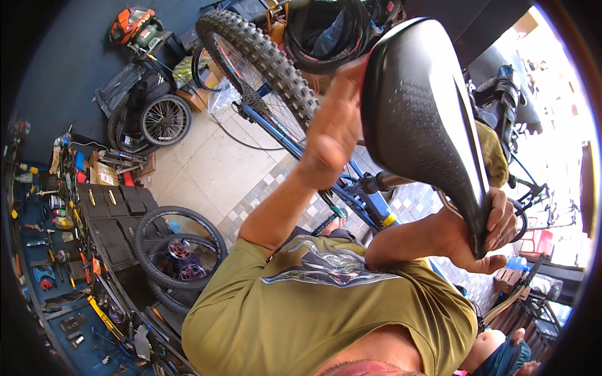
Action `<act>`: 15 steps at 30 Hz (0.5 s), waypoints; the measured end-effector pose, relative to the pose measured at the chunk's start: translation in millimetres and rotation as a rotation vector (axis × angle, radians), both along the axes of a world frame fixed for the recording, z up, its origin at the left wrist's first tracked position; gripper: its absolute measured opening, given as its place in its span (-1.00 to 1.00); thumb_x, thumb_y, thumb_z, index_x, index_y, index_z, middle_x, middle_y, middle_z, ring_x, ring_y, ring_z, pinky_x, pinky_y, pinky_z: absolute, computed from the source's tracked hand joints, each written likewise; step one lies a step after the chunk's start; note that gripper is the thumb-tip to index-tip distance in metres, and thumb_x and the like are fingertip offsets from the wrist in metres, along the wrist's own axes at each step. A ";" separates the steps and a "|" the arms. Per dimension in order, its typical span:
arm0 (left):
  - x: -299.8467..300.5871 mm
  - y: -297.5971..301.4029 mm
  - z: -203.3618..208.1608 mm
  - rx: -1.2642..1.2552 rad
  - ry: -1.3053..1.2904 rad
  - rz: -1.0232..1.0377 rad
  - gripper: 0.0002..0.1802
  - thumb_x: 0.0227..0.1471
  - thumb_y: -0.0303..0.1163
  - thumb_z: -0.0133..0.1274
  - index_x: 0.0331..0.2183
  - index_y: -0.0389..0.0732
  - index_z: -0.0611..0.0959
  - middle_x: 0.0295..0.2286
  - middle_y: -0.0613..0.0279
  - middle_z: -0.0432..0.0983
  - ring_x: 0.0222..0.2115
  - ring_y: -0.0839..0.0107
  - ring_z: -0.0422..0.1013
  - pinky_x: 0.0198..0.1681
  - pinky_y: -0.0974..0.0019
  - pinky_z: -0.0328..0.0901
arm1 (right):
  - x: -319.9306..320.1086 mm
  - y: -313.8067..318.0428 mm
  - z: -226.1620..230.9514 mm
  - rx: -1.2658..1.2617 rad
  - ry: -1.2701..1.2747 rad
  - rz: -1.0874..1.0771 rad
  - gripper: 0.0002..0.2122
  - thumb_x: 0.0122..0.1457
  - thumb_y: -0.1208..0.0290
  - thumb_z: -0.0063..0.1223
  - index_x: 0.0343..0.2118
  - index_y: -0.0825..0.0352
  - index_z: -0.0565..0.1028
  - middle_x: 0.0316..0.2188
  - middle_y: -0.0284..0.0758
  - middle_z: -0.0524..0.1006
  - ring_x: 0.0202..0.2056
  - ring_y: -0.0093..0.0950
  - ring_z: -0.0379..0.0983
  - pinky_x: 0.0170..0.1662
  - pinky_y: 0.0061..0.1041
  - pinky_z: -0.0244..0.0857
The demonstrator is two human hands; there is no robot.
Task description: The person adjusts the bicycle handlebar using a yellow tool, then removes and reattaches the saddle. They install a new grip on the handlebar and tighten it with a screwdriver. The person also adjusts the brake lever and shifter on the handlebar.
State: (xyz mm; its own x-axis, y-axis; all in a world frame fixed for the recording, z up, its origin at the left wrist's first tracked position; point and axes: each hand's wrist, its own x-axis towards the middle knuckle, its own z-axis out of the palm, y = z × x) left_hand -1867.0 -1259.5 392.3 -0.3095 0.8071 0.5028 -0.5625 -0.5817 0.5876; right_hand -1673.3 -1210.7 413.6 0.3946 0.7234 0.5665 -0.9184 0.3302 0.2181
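A black bicycle saddle fills the upper middle, close in front of me, its narrow nose toward the lower right. My right hand wraps its fingers round that nose. Against the saddle's wide left edge, my left hand lies with its fingers stretched out and slightly blurred; their tips are partly hidden. Under the saddle, part of a seatpost shows. Behind and below is a bicycle with a blue frame and a knobby tyre. The saddle hides much of this bicycle.
Two loose wheels lean by a dark cabinet on the left. Beyond them is a wall of hanging tools. A small spoked wheel and an orange helmet are farther back. Another person's hand shows lower right.
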 end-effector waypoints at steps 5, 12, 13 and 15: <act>-75.5 0.5 3.0 -0.134 0.307 -0.070 0.41 -0.17 0.29 0.43 0.40 -0.30 0.07 0.19 0.06 0.31 0.16 0.31 0.33 0.23 0.24 0.24 | -57.3 -11.3 -52.9 -0.118 -0.012 0.033 -0.66 0.07 0.28 0.21 -0.70 0.09 0.25 -0.75 -0.55 0.30 -0.60 -0.70 0.30 -0.37 -0.62 0.23; -183.0 -37.9 -74.4 -0.353 0.020 -0.147 -0.03 0.07 -0.14 0.34 0.35 -0.32 0.26 0.05 0.04 0.46 0.05 0.24 0.45 0.16 0.21 0.33 | -162.4 -56.2 -141.5 -0.401 -0.089 0.194 -0.58 0.26 -0.02 0.00 -0.62 0.12 0.24 -0.68 -0.47 0.30 -0.52 -0.59 0.35 -0.24 -0.44 0.21; -199.2 -48.1 -87.1 -0.420 0.009 -0.136 -0.05 0.12 -0.13 0.29 0.35 -0.34 0.24 0.07 0.02 0.47 0.07 0.21 0.46 0.18 0.17 0.34 | -178.4 -65.8 -152.3 -0.492 -0.143 0.187 -0.57 0.27 -0.04 -0.02 -0.62 0.12 0.26 -0.68 -0.46 0.31 -0.51 -0.57 0.34 -0.20 -0.42 0.24; -225.6 -63.0 -114.5 -0.510 -0.031 -0.111 -0.12 0.18 -0.18 0.25 0.35 -0.34 0.24 0.08 0.01 0.48 0.08 0.18 0.47 0.19 0.12 0.37 | -205.3 -81.5 -173.0 -0.656 -0.257 0.146 -0.55 0.30 -0.07 -0.06 -0.62 0.14 0.28 -0.67 -0.43 0.32 -0.49 -0.54 0.34 -0.09 -0.36 0.29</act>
State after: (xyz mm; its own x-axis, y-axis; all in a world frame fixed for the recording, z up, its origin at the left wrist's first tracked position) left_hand -2092.6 -1322.5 277.8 -0.2171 0.9757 0.0294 -0.6260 -0.1622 0.7628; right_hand -1878.5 -1292.1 240.5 0.1802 0.9819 0.0591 -0.9588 0.1888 -0.2121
